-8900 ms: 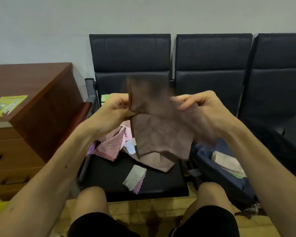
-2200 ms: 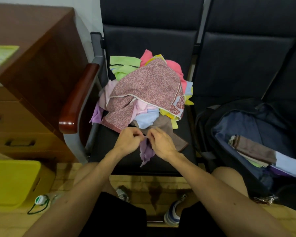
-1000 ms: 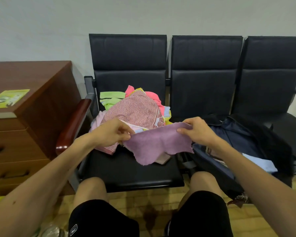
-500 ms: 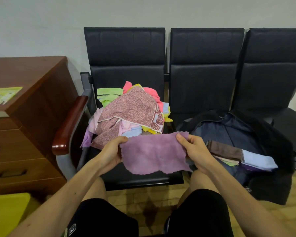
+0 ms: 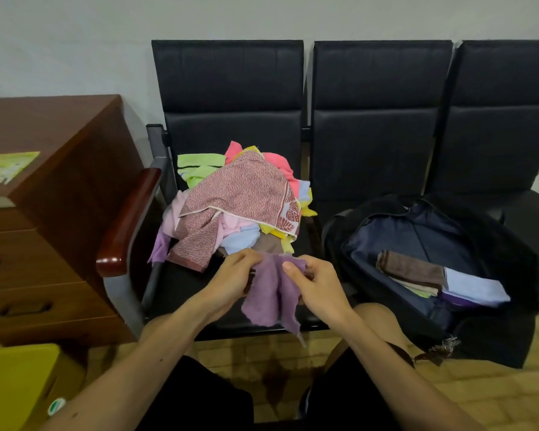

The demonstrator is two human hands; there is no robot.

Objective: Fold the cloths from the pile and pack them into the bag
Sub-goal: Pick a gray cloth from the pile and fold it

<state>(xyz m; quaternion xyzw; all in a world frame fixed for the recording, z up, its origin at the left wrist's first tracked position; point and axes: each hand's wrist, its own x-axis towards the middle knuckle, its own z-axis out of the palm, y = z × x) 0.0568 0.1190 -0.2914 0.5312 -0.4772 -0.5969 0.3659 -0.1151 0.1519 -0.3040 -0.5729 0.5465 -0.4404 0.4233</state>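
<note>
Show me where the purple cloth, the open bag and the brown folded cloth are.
purple cloth (image 5: 271, 293), head view, middle of the hanging part.
bag (image 5: 386, 231), head view, bare blue lining.
brown folded cloth (image 5: 413, 270), head view, its top face.

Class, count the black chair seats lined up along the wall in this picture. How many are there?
3. The left seat holds the cloth pile, the middle seat has the open bag on it, and the right seat is partly cut off by the picture's edge.

Plain pale wall (image 5: 75, 42), row of black padded chairs (image 5: 380, 119), brown wooden drawer cabinet (image 5: 44, 244), yellowish tiled floor (image 5: 479, 399)
</note>
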